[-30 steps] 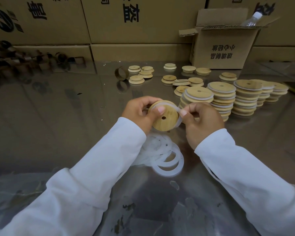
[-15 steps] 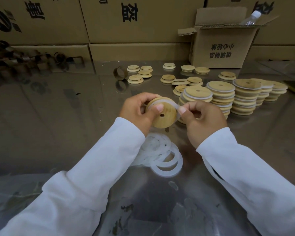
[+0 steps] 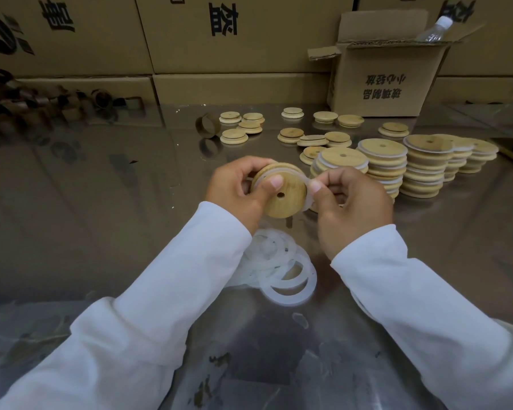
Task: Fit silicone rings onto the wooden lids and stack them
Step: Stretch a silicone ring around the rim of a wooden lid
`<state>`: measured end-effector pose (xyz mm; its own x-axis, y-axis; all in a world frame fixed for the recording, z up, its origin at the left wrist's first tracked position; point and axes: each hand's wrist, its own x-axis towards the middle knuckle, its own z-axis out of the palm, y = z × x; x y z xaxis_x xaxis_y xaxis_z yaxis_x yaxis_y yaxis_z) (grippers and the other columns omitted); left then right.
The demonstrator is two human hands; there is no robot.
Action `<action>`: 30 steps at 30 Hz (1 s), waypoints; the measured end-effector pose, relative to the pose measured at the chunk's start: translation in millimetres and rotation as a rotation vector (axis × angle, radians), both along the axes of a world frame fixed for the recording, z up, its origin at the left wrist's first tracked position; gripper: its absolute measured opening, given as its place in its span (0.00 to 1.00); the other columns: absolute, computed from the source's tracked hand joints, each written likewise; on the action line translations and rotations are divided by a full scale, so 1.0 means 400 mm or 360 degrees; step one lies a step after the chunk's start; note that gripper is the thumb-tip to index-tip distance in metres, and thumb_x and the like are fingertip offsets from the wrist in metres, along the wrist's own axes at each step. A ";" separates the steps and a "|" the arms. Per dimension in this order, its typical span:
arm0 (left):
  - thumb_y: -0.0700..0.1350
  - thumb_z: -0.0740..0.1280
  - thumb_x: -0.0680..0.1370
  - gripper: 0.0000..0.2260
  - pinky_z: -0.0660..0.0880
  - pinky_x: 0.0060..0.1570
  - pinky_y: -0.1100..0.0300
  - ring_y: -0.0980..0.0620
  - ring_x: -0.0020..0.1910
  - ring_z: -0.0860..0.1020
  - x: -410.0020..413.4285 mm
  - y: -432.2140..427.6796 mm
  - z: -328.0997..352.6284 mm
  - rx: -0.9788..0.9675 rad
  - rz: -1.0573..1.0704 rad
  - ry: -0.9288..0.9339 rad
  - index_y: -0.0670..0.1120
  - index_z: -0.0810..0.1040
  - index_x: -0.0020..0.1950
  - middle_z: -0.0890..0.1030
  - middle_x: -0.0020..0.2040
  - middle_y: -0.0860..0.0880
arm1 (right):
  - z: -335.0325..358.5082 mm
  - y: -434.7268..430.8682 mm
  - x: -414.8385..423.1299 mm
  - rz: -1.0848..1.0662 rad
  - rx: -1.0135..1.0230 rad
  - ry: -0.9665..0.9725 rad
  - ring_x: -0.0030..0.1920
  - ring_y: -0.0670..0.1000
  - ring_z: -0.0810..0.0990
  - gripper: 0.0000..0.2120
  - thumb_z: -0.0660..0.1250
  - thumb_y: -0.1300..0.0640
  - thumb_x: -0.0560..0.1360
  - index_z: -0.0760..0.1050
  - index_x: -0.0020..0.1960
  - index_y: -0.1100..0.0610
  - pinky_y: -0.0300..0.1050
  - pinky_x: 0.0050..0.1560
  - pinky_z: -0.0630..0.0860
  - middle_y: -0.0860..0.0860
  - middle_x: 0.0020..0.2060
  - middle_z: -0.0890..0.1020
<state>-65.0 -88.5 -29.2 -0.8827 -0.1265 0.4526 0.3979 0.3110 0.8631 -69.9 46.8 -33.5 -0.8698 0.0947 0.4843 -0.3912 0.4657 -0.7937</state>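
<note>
- Left hand (image 3: 234, 187) grips the wooden lid (image 3: 282, 193), held tilted above the loose rings (image 3: 282, 270) on the worktop (image 3: 101, 202).
- Right hand (image 3: 353, 202) fingers pinch the silicone ring (image 3: 308, 192) at the lid's right edge.

I wear a white top with long sleeves, and my left sleeve (image 3: 160, 291) and my right sleeve (image 3: 412, 306) both go all the way down to my wrists. The cloth is plain and smooth with some soft folds in it, and it looks a bit loose and puffy on my arms. My left hand (image 3: 234, 187) and my right hand (image 3: 353, 208) are bare, and my thumb nails are short and neat.
</note>
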 end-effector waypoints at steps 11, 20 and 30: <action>0.36 0.66 0.75 0.07 0.77 0.45 0.61 0.53 0.42 0.78 -0.007 -0.010 -0.009 0.0122 -0.0142 -0.0236 0.45 0.78 0.51 0.80 0.42 0.48 | 0.009 0.025 -0.015 0.0350 -0.0235 -0.0343 0.27 0.40 0.75 0.08 0.67 0.60 0.73 0.76 0.35 0.52 0.33 0.35 0.75 0.48 0.29 0.78; 0.37 0.65 0.76 0.05 0.77 0.42 0.61 0.51 0.40 0.79 -0.015 -0.014 -0.026 0.0282 -0.0100 -0.0352 0.45 0.79 0.49 0.81 0.40 0.47 | 0.005 0.027 -0.014 0.0496 -0.0190 -0.0486 0.33 0.47 0.76 0.10 0.66 0.63 0.73 0.73 0.40 0.49 0.42 0.40 0.74 0.49 0.32 0.78; 0.37 0.65 0.76 0.06 0.78 0.35 0.64 0.50 0.41 0.79 -0.007 -0.024 -0.009 0.0241 -0.0152 -0.0327 0.44 0.78 0.51 0.80 0.42 0.45 | 0.016 0.033 -0.015 0.0602 -0.0522 -0.0747 0.24 0.44 0.75 0.09 0.67 0.68 0.71 0.73 0.37 0.56 0.38 0.34 0.78 0.46 0.21 0.77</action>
<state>-67.7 -98.1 -32.8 -0.9652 -0.0912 0.2451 0.2311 0.1415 0.9626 -76.0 59.9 -26.9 -0.9827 -0.1795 0.0463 -0.0600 0.0716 -0.9956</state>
